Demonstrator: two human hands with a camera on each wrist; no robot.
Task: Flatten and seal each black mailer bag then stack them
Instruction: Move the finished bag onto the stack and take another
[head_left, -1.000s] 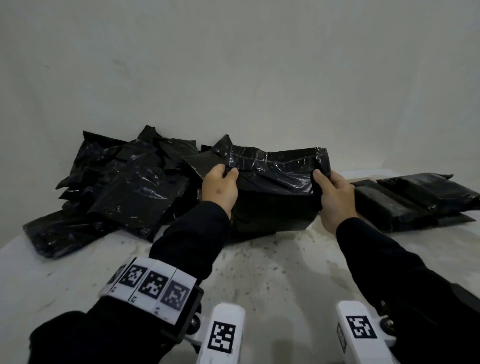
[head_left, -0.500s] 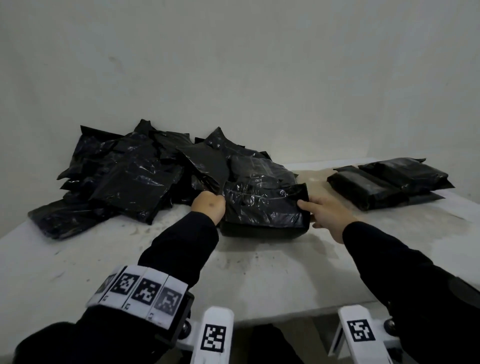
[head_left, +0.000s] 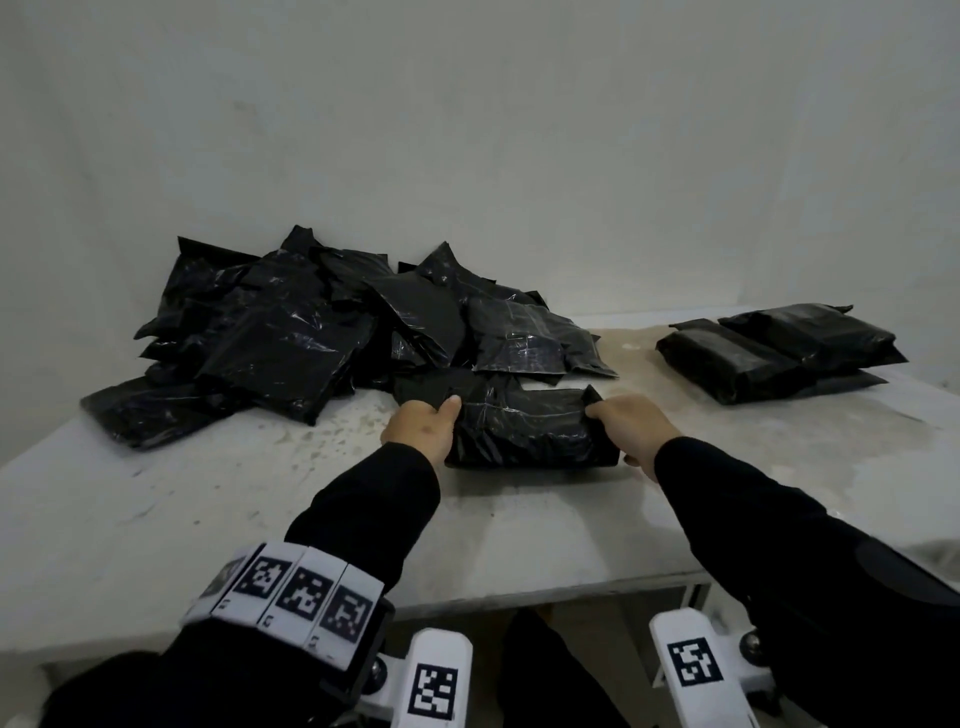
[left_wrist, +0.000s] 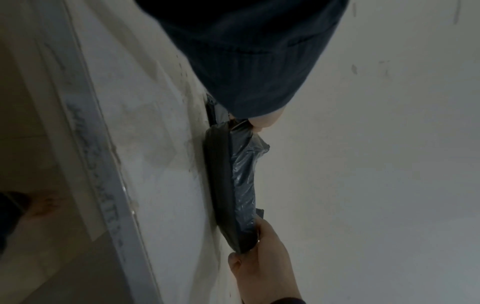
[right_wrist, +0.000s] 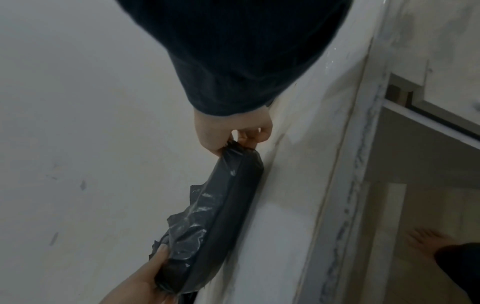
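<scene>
White table (head_left: 260, 499), black mailer bag (head_left: 524, 426) lying flat, both hands gripping its ends

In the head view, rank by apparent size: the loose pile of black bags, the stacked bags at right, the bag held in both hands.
1. Loose pile.
2. Stacked bags and held bag: look alike; the held bag is nearer, so unranked.

Landmark: held mailer bag (head_left: 524, 426) flat on table (head_left: 218, 499), left hand (head_left: 421, 428) and right hand (head_left: 631, 428) gripping its ends. Directly behind and to left: loose bag pile (head_left: 291, 338), touching bag's far edge, blocks reach. Far right: stacked bags (head_left: 779, 353), well apart; bare tabletop between. Near side: open tabletop to front edge.
</scene>
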